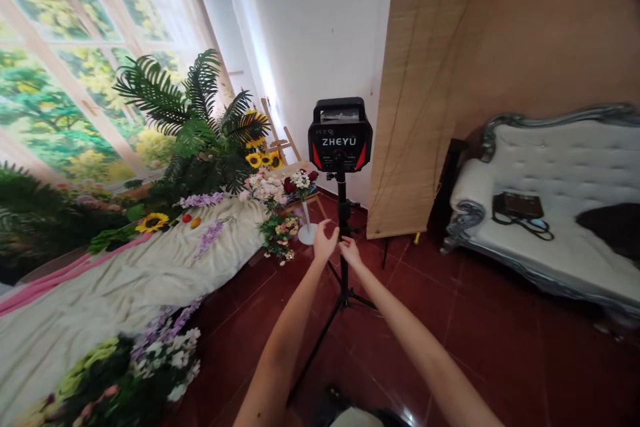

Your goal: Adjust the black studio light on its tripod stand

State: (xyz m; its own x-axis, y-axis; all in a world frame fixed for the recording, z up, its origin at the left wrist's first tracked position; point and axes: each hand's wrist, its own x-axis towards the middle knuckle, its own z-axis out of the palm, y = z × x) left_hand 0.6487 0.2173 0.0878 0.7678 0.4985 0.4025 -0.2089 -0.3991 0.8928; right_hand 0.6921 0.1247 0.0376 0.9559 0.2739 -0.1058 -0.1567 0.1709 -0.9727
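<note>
A black studio light point(341, 140) marked "ZHEYU" sits on top of a black light stand point(343, 210), upright in front of me. My left hand point(325, 243) is at the left of the pole, its thumb and forefinger apart, the thumb tip close to or touching the pole. On the other side, my right hand point(351, 251) has its fingers bent against the pole at a joint, just below a clamp knob. What lies under those fingertips is partly hidden. The tripod legs point(345, 297) spread over the red tiled floor.
To the left a draped white cloth point(200, 273) bears flowers and fruit, beside palm leaves point(173, 107). A flower vase stand point(307, 230) is close behind the pole. A hanging bamboo blind point(415, 100) and a white sofa point(550, 213) with a brown bag point(517, 203) are at the right.
</note>
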